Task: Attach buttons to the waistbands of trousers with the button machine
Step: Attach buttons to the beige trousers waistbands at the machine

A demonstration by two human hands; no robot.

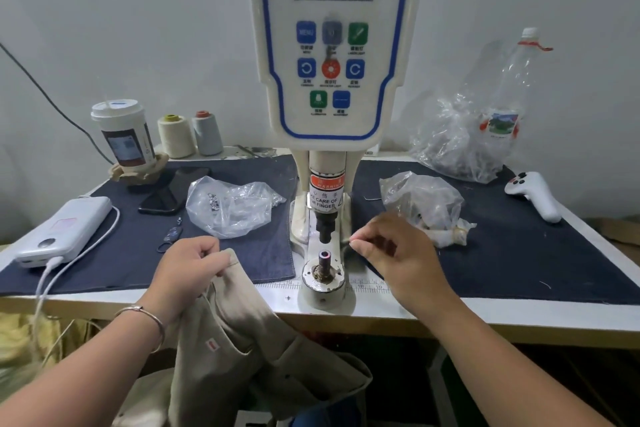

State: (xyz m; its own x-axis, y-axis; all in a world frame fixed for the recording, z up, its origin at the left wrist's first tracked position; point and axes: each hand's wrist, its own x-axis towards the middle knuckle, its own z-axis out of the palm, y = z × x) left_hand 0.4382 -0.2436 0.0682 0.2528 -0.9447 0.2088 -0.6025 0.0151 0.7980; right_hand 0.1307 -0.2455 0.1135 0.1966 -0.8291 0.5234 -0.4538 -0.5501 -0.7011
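Right now the left hand (pixel 188 262) grips the waistband edge of the beige trousers (pixel 242 340), its fingers curled round a fold of cloth at about eight o'clock from the lower die (pixel 324 258) of the button machine (pixel 332 45). The rest of the garment hangs off the front edge of the desk (pixel 485 307), probably so only the waistband has to be steered onto the die.

The right hand (pixel 394 246) hovers just beside the die at three o'clock, thumb and forefinger drawn together as if pinching something small; whether a button part sits between them I cannot tell, as the tips are blurred. The upper punch (pixel 325 229) stands raised at twelve o'clock above the die, leaving a gap for loading.

Two plastic bags flank the machine: one (pixel 228 206) at ten o'clock with small metal pieces, another (pixel 420 204) at two o'clock. They likely lie so that each hand can reach its own supply.

My guess is that the die is being loaded before the waistband goes over it.
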